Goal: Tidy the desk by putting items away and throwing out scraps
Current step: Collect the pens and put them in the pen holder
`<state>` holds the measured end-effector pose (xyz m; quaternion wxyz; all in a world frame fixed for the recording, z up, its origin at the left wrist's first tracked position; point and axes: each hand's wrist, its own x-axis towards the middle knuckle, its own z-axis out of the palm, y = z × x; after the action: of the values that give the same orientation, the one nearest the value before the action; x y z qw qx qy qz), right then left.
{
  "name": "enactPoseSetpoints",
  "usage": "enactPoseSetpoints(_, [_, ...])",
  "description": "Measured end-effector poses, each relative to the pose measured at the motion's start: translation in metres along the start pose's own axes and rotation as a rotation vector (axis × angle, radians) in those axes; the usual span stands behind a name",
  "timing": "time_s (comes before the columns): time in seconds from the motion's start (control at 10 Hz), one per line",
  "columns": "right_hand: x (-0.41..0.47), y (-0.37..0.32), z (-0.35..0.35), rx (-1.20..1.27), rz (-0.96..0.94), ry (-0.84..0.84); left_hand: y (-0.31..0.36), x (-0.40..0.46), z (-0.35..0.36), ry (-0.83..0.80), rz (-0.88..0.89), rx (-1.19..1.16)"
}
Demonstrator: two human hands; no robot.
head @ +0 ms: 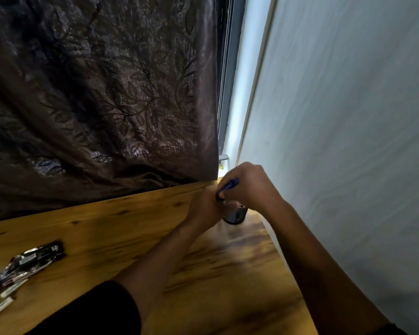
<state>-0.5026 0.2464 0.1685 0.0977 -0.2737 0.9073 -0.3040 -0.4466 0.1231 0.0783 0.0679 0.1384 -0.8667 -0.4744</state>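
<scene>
Setting: a wooden surface [121, 228] is being viewed from above, with a dark leaf-patterned curtain [102, 97] hanging behind it and a pale wall [348, 117] running along the right.

Right hand [249, 187]: a blue pen [229, 184] is being pinched in the curled fingers, tilted with its dark tip pointing down toward a small dark holder [235, 215].

Left hand [203, 211]: it is being held against the left side of the holder; whether the fingers are being closed round the holder cannot be told (they are hidden from view).

Holder: it is being kept at the far right corner of the surface, near the wall.

Left edge: a crumpled shiny wrapper [32, 261] is lying on the surface, with blurred white-labelled items (unclear) just below it.
</scene>
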Motion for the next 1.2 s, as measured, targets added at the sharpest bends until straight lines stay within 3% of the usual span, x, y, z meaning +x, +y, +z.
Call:
enactPoseSetpoints(0.1, [0.006,0.007,-0.023,-0.058,0.019,0.131,0.027,0.010,-0.003,-0.029,0.043,-0.014])
enactPoseSetpoints(0.3, [0.020,0.024,-0.033,-0.249,0.078,0.196,0.005,0.024,0.016,-0.037,0.042,0.054])
enactPoseSetpoints(0.8, [0.055,0.044,0.029,-0.392,0.146,-0.093,-0.028,0.017,0.028,-0.071,-0.028,0.034])
enactPoseSetpoints(1.2, [0.050,0.051,0.027,-0.440,0.135,-0.107,-0.036,0.009,0.028,-0.052,-0.052,0.041])
